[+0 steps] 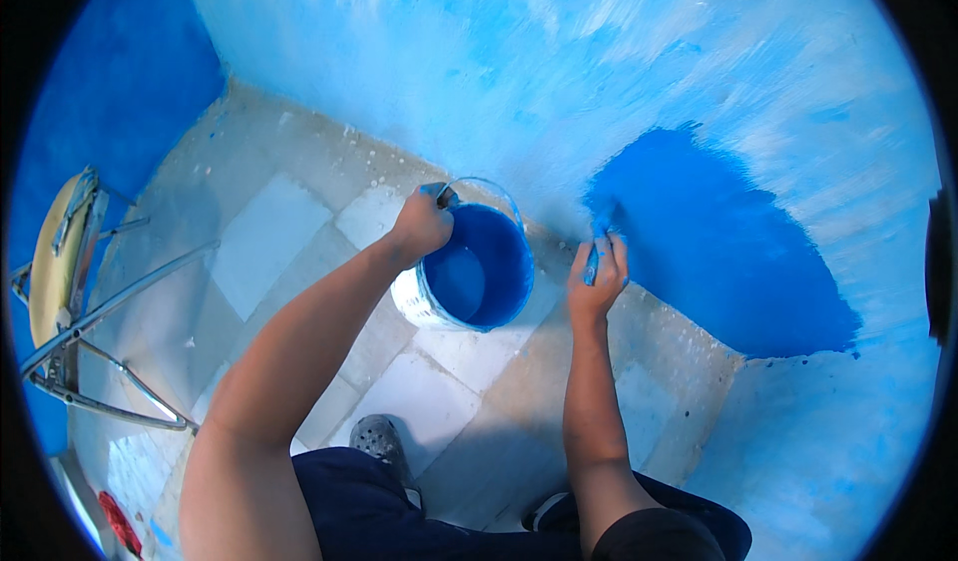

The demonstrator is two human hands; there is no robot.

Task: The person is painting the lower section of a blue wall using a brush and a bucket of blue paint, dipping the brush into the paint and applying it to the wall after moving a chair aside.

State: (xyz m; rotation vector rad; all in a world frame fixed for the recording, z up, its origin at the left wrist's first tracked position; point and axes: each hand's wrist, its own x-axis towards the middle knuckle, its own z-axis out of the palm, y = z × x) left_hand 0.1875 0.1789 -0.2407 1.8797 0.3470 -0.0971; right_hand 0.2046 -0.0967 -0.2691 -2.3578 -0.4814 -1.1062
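Note:
My left hand [426,224] is closed on the rim of a white bucket [414,299], which tilts so that its inside shows. Blue paint [461,280] coats the bucket's inner wall and lies in its bottom. A thin wire handle [504,190] arches over the far side. To the right, my right hand [599,274] grips a paintbrush [592,265] with a paint-smeared handle. Its bristles touch the wall at the left edge of a wet-looking dark blue patch [714,252]. Blue smears mark my left fingers.
Pale blue streaked wall [499,72] rises ahead and to the right; a darker blue wall [130,72] stands at left. A metal-framed folding chair [75,291] is at the left on the tiled floor [409,401]. A red object [120,523] lies at lower left.

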